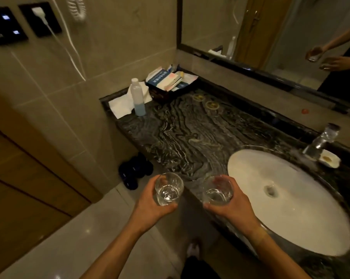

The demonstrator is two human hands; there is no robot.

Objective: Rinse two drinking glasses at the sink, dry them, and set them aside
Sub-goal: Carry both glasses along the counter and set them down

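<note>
I hold two clear drinking glasses side by side in front of the dark marble counter (190,129). My left hand (150,206) grips the left glass (168,189) from below and the side, just off the counter's front edge. My right hand (230,206) grips the right glass (217,191) above the counter's front edge. Both glasses are upright and open towards me. The white oval sink (302,214) lies to the right of my right hand, with its drain (271,191) near the middle. A chrome tap (320,141) stands behind the sink.
At the counter's far left stand a plastic bottle (137,97) on a white cloth (121,103) and a dark tray of packets (171,80). A small soap dish (329,159) sits by the tap. Dark slippers (133,170) lie on the floor. A mirror (280,37) hangs above.
</note>
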